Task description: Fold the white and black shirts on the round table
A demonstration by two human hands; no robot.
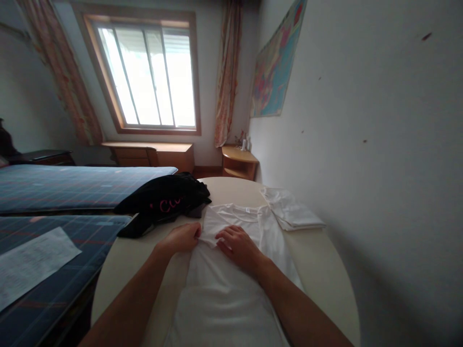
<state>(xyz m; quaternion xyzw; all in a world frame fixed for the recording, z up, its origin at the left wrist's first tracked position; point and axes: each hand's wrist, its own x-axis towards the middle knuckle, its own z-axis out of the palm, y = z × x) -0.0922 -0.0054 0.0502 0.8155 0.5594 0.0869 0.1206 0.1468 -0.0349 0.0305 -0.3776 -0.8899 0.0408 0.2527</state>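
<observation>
A white T-shirt (231,294) lies spread on the round cream table (334,289), its neckline at the far end and its lower part towards me. My left hand (183,237) is closed on the shirt's left edge, near the shoulder, and creases run from it across the cloth. On the upper middle of the shirt rests my right hand (237,245), fingers slightly bent and thumb apart from them. A folded white garment (298,214) lies beyond the shirt on the right. Black clothing (170,197) with pink lettering is heaped at the table's far left.
Beds with blue plaid mattresses (90,180) stand to the left, a printed paper sheet (36,262) on the nearer one. A white wall (379,168) with a map (277,67) runs along the right. Past the table are a wooden desk (173,152) and a corner shelf (238,154).
</observation>
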